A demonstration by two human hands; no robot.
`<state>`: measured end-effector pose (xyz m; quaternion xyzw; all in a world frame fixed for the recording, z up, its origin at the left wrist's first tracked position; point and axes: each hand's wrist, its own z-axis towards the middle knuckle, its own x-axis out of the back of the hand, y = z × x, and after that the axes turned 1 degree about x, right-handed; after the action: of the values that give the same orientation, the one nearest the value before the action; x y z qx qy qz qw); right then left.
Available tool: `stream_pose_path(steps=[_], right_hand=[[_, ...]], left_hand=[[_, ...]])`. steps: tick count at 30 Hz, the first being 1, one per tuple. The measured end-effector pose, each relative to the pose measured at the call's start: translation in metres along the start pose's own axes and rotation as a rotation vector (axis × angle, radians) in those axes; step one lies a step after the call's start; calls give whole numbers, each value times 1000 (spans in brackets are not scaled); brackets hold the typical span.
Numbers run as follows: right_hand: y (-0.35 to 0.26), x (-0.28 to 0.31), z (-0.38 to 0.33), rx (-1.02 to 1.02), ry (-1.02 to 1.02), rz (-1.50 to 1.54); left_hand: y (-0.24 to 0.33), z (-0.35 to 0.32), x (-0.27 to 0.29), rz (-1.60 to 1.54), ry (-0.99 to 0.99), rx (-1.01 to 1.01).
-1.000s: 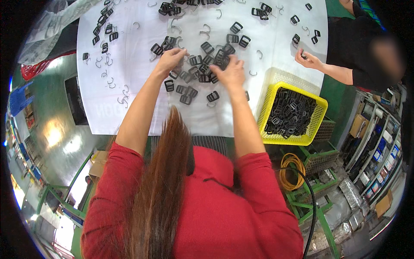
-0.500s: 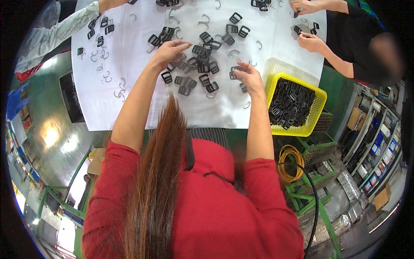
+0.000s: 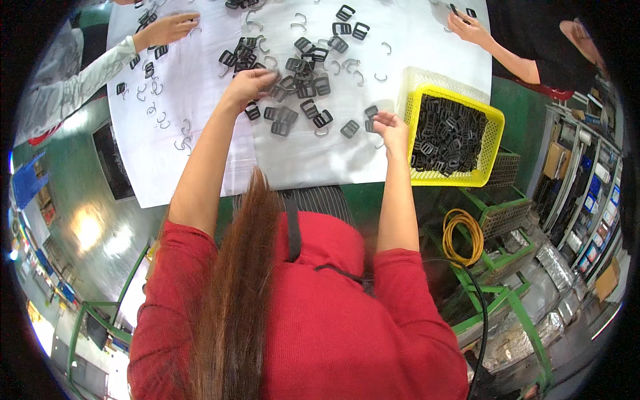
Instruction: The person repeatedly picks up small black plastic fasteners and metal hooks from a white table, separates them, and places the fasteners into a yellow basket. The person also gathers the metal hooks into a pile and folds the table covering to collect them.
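Here, the right hand [image 3: 391, 131] has its fingers curled narrow, tips just beside a black buckle [image 3: 369, 125] on the white table [image 3: 300, 160]; whether they grip it, I cannot tell. A yellow basket [image 3: 495, 148] of buckles stands right of it. The left hand [image 3: 247, 87], fingers bunched, reaches the loose pile's [image 3: 305, 90] left edge, its grip unclear. Beyond, a co-worker's hand [image 3: 167, 30] hovers.

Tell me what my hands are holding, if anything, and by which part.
I can't tell. The right hand is at the right edge of a buckle, grip unclear; the left hand, blurred, is beside other buckles.
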<state>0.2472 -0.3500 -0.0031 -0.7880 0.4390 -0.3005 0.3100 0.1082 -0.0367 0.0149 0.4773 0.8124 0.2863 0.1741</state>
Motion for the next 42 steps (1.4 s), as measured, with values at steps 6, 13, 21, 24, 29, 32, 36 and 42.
stream_pose_path(steps=[6,13,21,24,29,32,36,42], right_hand=[[35,-5,13,222,460,-405],[42,-48,5,320,589,-722],[35,-49,-28,271,491,-648],[40,-46,-22,204,429,-664],[44,-38,-27,142,398,-258],[41,-48,-44,22,296,-211],[29,-79,-64,-56,390,-634],[54,-65,-42,0,157,-413]], left_hand=[[-2,4,-8,-220,-183,-98],[29,38,-71,799,393,-576],[44,64,-56,557,93,-393],[54,48,-29,267,-82,-62],[49,32,5,-127,-263,-174],[48,32,14,-388,-433,-228],[56,40,-21,-167,-330,-262],[40,23,-171,351,-599,-251]])
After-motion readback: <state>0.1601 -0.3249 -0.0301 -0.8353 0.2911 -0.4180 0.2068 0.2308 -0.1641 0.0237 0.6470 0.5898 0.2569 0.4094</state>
